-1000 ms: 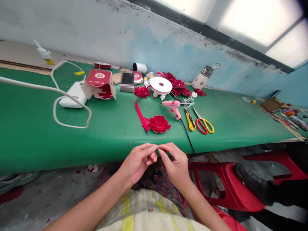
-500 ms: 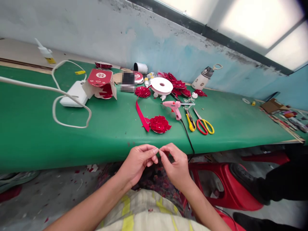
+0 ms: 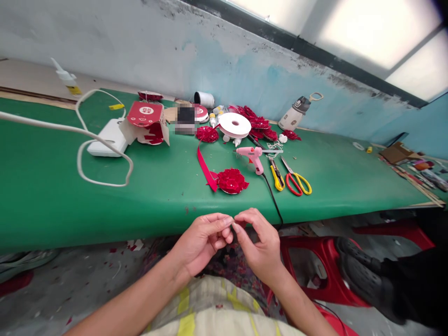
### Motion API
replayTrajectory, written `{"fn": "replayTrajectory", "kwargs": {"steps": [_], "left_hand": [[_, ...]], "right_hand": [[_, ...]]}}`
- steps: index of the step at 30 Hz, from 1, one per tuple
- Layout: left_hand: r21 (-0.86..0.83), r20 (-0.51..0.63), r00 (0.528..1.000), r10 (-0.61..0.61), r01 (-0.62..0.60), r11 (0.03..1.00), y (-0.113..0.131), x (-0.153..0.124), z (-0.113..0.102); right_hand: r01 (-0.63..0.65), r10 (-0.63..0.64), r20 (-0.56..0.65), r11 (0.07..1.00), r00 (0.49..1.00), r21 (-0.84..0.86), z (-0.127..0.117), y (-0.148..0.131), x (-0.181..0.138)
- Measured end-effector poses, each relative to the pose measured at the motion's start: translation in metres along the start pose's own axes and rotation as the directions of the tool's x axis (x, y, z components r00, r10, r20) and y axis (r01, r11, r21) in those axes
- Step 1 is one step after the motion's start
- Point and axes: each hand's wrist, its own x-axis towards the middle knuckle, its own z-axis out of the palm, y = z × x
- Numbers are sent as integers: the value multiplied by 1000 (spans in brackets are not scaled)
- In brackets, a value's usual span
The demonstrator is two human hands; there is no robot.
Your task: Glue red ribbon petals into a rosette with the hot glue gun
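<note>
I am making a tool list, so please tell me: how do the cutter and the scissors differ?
The cutter has one straight, mostly yellow handle; the scissors have two looped handles, one red, one yellow. The cutter lies nearer the glue gun; the scissors lie farther right. Both lie on the green table.

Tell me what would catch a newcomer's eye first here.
Probably the ruffled red flower near the front edge of the green table, just beyond the left hand and right hand, whose fingers are close together. Behind it, slightly right, is a pink glue gun; farther back sits a white spool.
</note>
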Motion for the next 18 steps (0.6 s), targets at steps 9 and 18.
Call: {"fn": "replayTrajectory", "kwargs": {"steps": [9, 18], "left_hand": [[-65, 75, 994, -79, 84, 994, 9, -11, 15], [-67, 133, 984, -120, 130, 989, 12, -23, 22]], "right_hand": [[92, -86, -60, 989, 994, 113, -10, -9, 0], [215, -215, 55, 976, 975, -8, -26, -27, 8]]}}
